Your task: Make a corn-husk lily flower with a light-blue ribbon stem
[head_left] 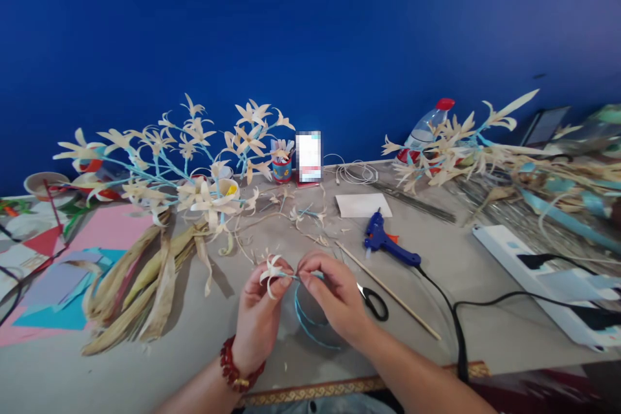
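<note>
Between my two hands is a small handmade flower [272, 275] with pale curled petals and a light-blue wrapped stem. My left hand [262, 301] is closed on it just below the petals, with a red bead bracelet on the wrist. Fingertips of my right hand [332, 294] pinch the stem close to the left fingers. A loop of light-blue strip [305, 323] hangs down under the right hand and curves over the table. Partly hidden behind my right hand lie black-handled scissors [376, 304]. What exactly sits between the right fingertips is covered.
A blue glue gun [388, 239] lies right of a thin wooden stick [388, 291]. Finished flower branches [165, 168] stand at the left, above dried husks [145, 284] and coloured paper [53, 297]. A power strip [533, 284] with black cables occupies the right. A pen cup [282, 168] stands behind.
</note>
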A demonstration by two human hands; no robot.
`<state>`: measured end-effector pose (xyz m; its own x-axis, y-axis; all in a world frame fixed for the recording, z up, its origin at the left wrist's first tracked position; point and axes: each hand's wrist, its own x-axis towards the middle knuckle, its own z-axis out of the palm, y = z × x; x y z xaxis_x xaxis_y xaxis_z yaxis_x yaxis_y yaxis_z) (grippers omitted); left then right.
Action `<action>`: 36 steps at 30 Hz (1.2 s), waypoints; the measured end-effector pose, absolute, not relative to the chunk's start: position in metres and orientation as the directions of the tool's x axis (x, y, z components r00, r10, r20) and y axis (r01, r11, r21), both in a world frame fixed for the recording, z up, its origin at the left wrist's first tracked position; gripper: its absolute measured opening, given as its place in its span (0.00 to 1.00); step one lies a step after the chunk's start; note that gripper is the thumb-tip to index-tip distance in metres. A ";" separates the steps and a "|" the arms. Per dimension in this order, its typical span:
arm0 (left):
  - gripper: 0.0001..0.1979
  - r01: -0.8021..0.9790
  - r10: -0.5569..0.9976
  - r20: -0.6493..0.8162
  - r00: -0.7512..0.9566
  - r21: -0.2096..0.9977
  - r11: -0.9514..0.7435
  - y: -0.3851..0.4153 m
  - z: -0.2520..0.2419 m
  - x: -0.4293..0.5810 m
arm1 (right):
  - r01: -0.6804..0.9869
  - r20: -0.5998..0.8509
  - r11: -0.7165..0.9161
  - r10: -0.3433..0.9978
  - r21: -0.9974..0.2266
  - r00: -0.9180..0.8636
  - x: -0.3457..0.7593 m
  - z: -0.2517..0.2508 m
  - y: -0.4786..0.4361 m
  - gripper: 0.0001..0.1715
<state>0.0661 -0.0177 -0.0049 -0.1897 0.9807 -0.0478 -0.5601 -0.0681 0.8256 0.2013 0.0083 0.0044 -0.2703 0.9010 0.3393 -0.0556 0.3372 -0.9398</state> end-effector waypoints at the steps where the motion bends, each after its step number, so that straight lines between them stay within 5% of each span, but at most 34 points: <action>1: 0.05 -0.553 0.983 -0.028 -0.182 0.830 -0.079 -0.018 -0.005 0.066 | -0.103 0.276 0.257 0.923 -0.961 -0.270 0.201 0.004 0.009 0.08; 7: 0.01 -0.512 0.995 0.051 -0.084 0.855 -0.087 -0.018 -0.011 0.064 | -0.377 -0.047 -0.222 0.906 -0.899 -0.422 0.200 0.003 0.015 0.09; 16: 0.03 -0.575 0.999 -0.019 -0.030 0.818 -0.002 -0.014 -0.010 0.064 | -0.456 -0.257 -0.537 0.800 -0.710 -0.542 0.200 0.005 0.017 0.11; 29: 0.03 -0.635 0.996 -0.036 0.083 0.769 0.081 -0.017 -0.007 0.063 | -0.474 -0.222 -0.670 0.682 -0.571 -0.697 0.198 0.003 0.015 0.13; 36: 0.06 -0.631 1.000 -0.017 -0.016 0.776 0.003 -0.014 -0.008 0.065 | -0.501 -0.151 -0.416 0.861 -0.759 -0.486 0.194 0.005 0.009 0.17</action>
<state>0.0650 -0.0143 -0.0082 -0.0160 0.9997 -0.0165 -0.6312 0.0027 0.7756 0.1936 0.0087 0.0049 -0.4865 0.8606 -0.1506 -0.5008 -0.4159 -0.7591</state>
